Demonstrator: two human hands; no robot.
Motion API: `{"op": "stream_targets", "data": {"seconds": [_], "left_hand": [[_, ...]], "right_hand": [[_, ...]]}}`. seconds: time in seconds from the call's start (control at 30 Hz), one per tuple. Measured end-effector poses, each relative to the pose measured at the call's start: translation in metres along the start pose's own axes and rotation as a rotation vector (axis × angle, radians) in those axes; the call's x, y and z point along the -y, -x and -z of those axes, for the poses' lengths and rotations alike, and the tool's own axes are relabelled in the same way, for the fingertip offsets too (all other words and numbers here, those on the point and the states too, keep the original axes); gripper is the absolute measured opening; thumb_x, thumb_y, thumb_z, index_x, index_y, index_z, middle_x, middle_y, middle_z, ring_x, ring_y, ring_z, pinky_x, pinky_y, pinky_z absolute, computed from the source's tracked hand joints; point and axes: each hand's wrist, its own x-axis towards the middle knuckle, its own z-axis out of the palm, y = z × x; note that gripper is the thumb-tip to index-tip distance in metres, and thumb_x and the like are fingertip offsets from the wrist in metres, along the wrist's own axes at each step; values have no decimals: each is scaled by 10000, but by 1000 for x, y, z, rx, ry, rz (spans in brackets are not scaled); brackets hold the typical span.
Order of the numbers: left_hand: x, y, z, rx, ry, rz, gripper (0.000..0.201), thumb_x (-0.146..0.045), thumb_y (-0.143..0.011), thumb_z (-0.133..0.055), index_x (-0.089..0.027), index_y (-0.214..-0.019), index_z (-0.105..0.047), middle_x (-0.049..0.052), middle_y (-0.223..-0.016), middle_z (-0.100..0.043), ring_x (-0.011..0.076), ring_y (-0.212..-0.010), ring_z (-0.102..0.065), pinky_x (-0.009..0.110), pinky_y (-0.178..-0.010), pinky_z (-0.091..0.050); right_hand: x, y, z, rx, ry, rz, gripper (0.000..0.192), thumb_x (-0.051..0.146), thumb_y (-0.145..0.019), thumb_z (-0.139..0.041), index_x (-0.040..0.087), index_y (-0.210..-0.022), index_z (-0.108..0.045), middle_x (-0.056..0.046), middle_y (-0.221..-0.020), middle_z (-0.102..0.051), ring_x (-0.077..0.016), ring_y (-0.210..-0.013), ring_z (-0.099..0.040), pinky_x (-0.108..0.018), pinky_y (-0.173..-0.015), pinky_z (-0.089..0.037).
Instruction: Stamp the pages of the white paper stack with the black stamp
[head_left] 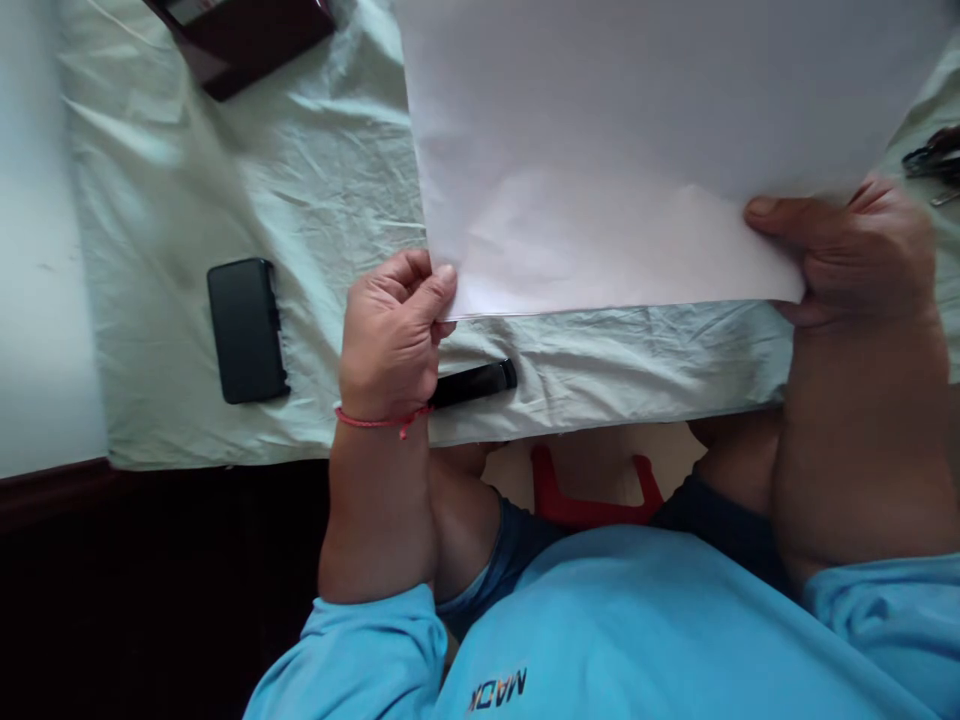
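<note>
A large white sheet of paper (pixel 600 170) is held up over the cloth-covered table, and its far part runs out of view at the top. My left hand (pixel 397 330) pinches its near left corner between thumb and fingers. At the near right corner my right hand (pixel 862 250) grips the paper, thumb on top and fingers underneath, where they are hidden. The near edge seems to show more than one layer; I cannot tell how many sheets there are. Partly behind my left wrist lies a black, glossy, elongated object (pixel 476 384).
A black rectangular case-like object (pixel 247 330) lies on the pale green cloth (pixel 330 190) at left. A dark reddish-brown box-like object (pixel 255 40) sits at the upper left. Black metallic items (pixel 934 160) lie at the right edge. Below the table is a red stool (pixel 592 500).
</note>
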Motion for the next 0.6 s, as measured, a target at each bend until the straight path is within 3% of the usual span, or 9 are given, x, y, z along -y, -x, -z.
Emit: {"op": "stream_targets", "data": {"seconds": [0.13, 0.3, 0.47, 0.6], "left_hand": [[-1, 2, -4, -13, -23, -82, 342, -292, -890, -878, -227, -677, -618, -44, -635, -455, 86, -517, -339, 260, -449, -254], [-1, 4, -5, 73, 29, -54, 386, -458, -928, -857, -221, -697, -660, -29, -623, -500, 111, -578, -456, 257, -520, -380], [-2, 4, 1, 141, 35, -11, 327, -304, -768, -987, -213, -731, -675, -41, -670, -522, 75, -545, -368, 234, -449, -252], [-3, 6, 5, 126, -24, 21, 355, -334, -816, -960, -204, -683, -658, -44, -619, -473, 72, -509, -294, 272, -435, -182]], "right_hand": [[5, 3, -7, -39, 13, -105, 294, 274, -767, -991, 204, -1006, -836, -50, -1183, -827, -261, -1126, -804, -457, -1057, -693], [9, 3, -11, -71, 18, -185, 211, 177, -797, -956, 183, -956, -816, -56, -1148, -831, -254, -1107, -811, -448, -1057, -701], [7, 0, -9, -107, -18, -178, 184, 90, -824, -904, 189, -958, -826, -63, -1174, -829, -232, -1075, -814, -435, -1060, -694], [3, -2, -9, -83, -20, -165, 198, 92, -817, -908, 183, -975, -830, -52, -1172, -827, -226, -1074, -813, -437, -1061, -693]]}}
